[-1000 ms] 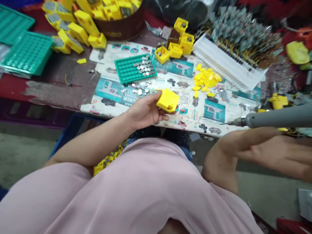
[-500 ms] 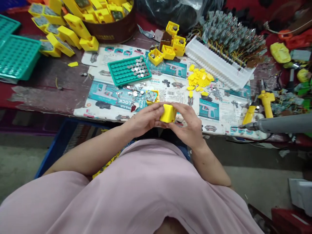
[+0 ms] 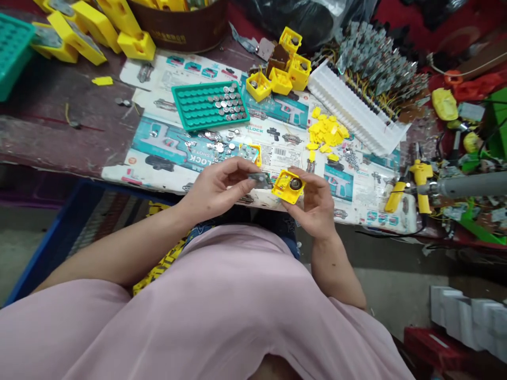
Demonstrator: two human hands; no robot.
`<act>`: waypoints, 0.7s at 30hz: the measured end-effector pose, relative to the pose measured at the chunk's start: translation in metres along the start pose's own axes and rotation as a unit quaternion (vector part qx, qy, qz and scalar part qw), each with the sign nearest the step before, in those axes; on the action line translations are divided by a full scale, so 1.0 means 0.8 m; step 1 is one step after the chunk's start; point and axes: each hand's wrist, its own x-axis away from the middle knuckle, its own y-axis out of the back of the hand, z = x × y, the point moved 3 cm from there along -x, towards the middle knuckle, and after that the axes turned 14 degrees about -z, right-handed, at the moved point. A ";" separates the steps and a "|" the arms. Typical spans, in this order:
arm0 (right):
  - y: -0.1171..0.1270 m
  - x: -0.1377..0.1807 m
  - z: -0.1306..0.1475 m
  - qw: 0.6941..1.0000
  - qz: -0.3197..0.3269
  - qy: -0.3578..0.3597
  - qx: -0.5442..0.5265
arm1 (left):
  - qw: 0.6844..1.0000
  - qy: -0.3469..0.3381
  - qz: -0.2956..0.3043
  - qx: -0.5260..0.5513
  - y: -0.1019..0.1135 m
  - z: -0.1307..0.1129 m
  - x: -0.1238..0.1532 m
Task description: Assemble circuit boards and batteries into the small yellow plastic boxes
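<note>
**Two hands, one board, one housing**

A small board [image 3: 259, 179] is pinched between the thumb and fingertips of the left hand [image 3: 216, 187], with the fingers closed narrowly on it. A yellow housing [image 3: 284, 191] is gripped by the right hand [image 3: 315, 203], whose fingers are curled round its lower edge. Its open face is turned up, and a round metal disc [image 3: 295, 183] is seen inside. Board and housing are held just beside each other above the near edge of the table. Whether they touch cannot be told.

A green tray [image 3: 194, 111] is laid on a printed sheet [image 3: 158, 142] beyond the hands, and only its right part is filled with coin cells [image 3: 228, 103]. Loose cells [image 3: 216, 145] are scattered on the sheet between the tray and the hands, next to an open shell [image 3: 252, 153]. A brown tub [image 3: 182, 34] at the far edge is loaded with yellow parts.

Yellow cases [image 3: 279, 79] are clustered past the tray, near a white rack [image 3: 348, 108] and a pile of yellow chips [image 3: 327, 132]. A yellow driver [image 3: 420, 177] and a grey tool [image 3: 471, 184] are seen to the right, well apart from the hands. A blue crate [image 3: 51, 237] is set below the table at the left.
</note>
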 end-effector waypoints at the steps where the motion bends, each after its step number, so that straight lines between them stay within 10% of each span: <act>1: 0.000 0.001 0.000 1.000 0.005 0.001 0.024 | 0.998 -0.047 -0.001 -0.037 0.005 -0.003 0.002; 6: -0.007 0.007 0.000 0.974 0.063 0.047 0.214 | 0.932 -0.252 -0.002 -0.260 0.024 -0.008 0.007; 12: -0.005 0.006 -0.003 0.947 0.133 0.021 0.291 | 0.840 -0.307 0.032 -0.445 0.027 0.000 0.015; 21: 0.007 -0.031 0.014 0.969 0.050 0.034 0.241 | 0.863 -0.225 0.014 -0.452 0.042 -0.001 -0.020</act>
